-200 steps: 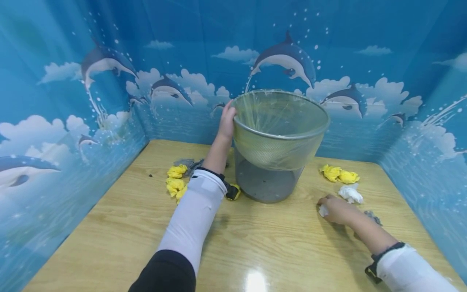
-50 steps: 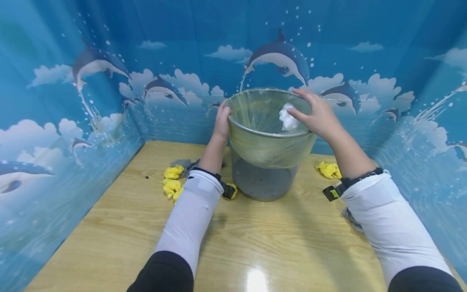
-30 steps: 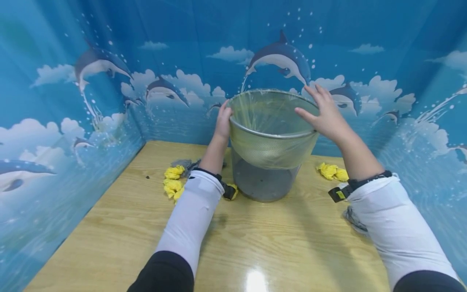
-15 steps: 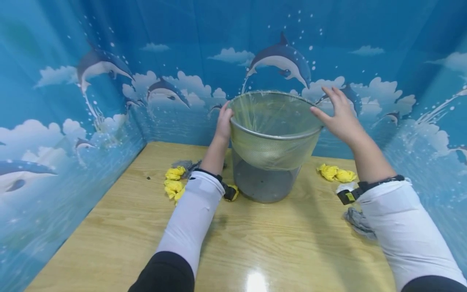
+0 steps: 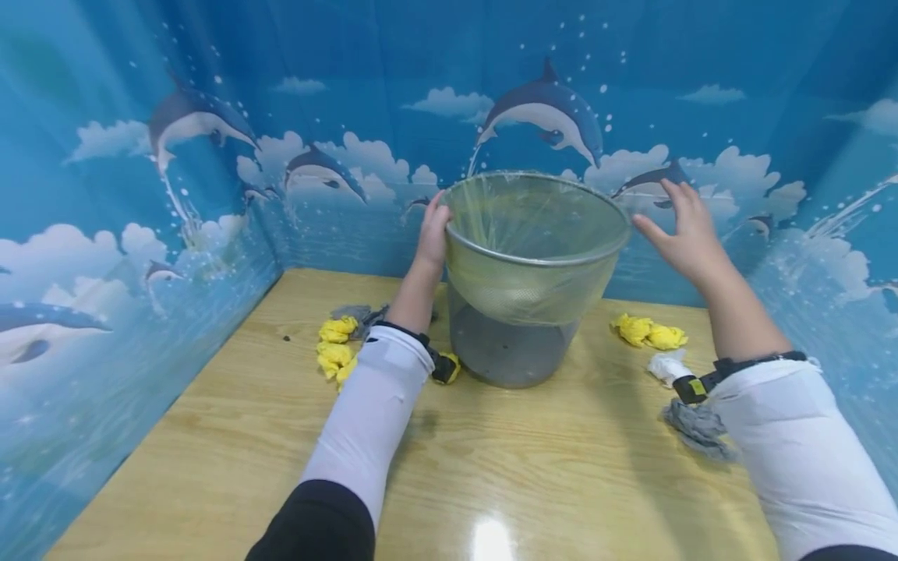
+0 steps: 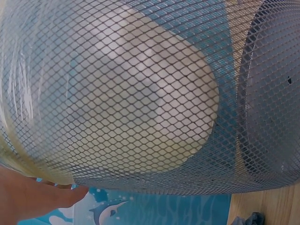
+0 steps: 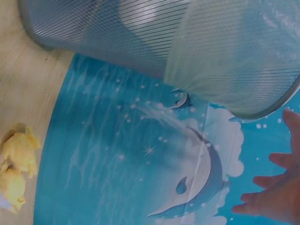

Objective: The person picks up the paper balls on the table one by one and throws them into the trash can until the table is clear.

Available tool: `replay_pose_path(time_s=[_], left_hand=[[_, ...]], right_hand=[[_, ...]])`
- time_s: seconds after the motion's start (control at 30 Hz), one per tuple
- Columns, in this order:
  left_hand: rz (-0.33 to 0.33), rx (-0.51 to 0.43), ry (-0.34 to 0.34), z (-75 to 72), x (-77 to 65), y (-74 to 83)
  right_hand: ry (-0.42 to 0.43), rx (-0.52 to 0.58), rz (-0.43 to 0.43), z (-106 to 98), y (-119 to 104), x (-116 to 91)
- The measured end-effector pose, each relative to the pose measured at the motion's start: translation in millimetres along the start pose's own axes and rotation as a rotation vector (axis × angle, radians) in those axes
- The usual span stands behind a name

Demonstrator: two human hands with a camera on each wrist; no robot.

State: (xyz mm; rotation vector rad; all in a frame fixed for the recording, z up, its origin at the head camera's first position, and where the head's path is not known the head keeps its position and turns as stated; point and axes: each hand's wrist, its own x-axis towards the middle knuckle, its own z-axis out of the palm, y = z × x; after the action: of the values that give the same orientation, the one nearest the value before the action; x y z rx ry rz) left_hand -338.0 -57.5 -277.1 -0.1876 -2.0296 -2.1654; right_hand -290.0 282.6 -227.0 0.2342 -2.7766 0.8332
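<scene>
Presumably ready for picking up, the right hand (image 5: 691,240) is spread and holds nothing, just beside the bin (image 5: 515,354), whose rim the left hand (image 5: 431,234) grips; the next move would call for lowering it to the yellow pieces (image 5: 634,330) below, with the curtain (image 5: 393,70) limiting behind and the table (image 5: 519,467) giving room nearer the person

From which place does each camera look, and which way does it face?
Head: worn on the head, facing forward and down at the mesh bin; left hand, right hand and both arms show.
Left wrist: worn there, facing the bin's mesh wall closely; part of the left hand shows lower left.
Right wrist: worn there, facing the bin's side and dolphin backdrop; the right hand shows lower right.
Both wrist views share bin and backdrop.
</scene>
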Motion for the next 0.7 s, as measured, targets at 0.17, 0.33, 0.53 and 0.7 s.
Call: replay_pose_path(time_s=[0.17,0.33,0.53,0.7], left_hand=[[-0.016,0.008,-0.004,0.0,0.0,0.5],[-0.013,0.008,-0.002,-0.5,0.2,0.7],[0.003,0.0,-0.008,-0.2,-0.2,-0.7],[0.005,0.0,-0.005,-0.6,-0.9,-0.1]], right_hand=[[-0.032,-0.06,0.016,2.6,14.8,-10.4],[-0.029,-0.058,0.049,3.7,28.4,-21.4],[-0.111,-0.131,0.071,2.0,44.1,-32.3],[-0.211,-0.193,0.07,3.0,56.5,-40.2]])
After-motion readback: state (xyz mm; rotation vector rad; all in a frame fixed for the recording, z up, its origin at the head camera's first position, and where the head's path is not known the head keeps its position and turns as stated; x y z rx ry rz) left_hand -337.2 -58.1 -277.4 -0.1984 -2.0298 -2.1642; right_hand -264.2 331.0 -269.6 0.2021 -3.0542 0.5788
